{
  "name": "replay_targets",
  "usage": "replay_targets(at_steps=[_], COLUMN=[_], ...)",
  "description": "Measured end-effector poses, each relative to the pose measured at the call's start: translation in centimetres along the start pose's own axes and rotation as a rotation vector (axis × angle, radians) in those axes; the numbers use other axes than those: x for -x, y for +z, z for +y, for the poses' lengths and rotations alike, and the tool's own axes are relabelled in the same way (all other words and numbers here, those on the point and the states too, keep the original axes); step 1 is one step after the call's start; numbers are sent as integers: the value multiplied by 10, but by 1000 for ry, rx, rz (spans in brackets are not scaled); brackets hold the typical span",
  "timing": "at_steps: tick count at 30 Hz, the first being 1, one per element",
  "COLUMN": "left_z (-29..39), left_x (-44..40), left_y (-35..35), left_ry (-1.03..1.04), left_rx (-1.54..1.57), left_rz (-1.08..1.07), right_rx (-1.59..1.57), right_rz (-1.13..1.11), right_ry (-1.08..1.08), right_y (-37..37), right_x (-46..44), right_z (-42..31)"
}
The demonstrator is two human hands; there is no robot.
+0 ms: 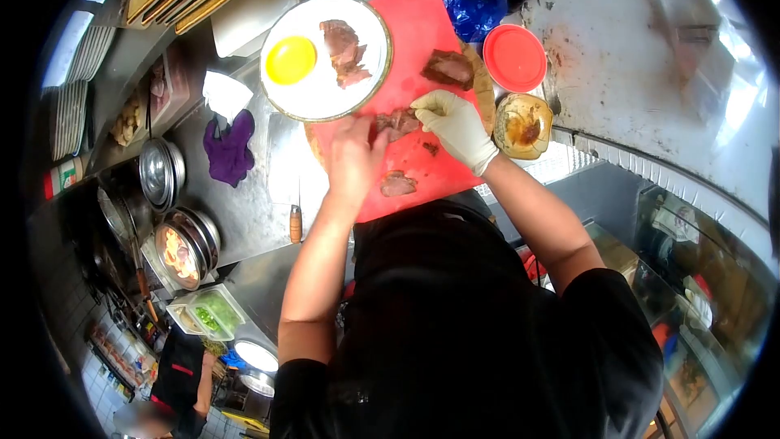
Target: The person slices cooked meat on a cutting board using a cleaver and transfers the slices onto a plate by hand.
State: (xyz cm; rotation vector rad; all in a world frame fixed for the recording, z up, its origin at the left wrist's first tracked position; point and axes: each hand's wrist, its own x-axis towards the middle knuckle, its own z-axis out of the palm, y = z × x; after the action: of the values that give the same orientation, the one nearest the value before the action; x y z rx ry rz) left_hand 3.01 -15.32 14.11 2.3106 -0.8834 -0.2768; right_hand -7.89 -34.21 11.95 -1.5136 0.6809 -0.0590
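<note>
On a red cutting board (366, 195) lie sliced pieces of meat (398, 123). My bare left hand (356, 154) has its fingers on the left end of these slices. My right hand (457, 126), in a pale glove, pinches their right end. Nearer my body is a single slice (398, 184), and a larger dark chunk (448, 68) rests above my right hand. A white plate (325, 102) overlaps the board's upper left; it holds a small yellow bowl (290, 60) and several meat slices (344, 52).
A wooden-handled knife (295, 223) and a purple cloth (229, 149) lie on the steel counter at left. Right of the board are a red round lid (514, 58) and a stained bowl (523, 126). Another person (180, 370) stands at lower left.
</note>
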Motion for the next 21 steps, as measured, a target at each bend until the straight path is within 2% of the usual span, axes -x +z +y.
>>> replay_targets(at_steps=[3, 12, 15, 18, 21], left_z=[7, 4, 9, 13, 15], left_x=[7, -11, -14, -17, -27], left_y=[17, 26, 24, 20, -1], left_ry=[26, -24, -8, 51, -87], left_rx=[32, 194, 249, 217, 262], left_rz=[71, -31, -26, 0, -41], right_rx=[5, -15, 363, 434, 339], right_rz=[-4, -69, -34, -30, -65], right_ry=[0, 12, -180, -193, -106], right_y=[1, 1, 5, 11, 6], right_x=[0, 2, 11, 7, 7], right_z=[-1, 6, -6, 10, 13])
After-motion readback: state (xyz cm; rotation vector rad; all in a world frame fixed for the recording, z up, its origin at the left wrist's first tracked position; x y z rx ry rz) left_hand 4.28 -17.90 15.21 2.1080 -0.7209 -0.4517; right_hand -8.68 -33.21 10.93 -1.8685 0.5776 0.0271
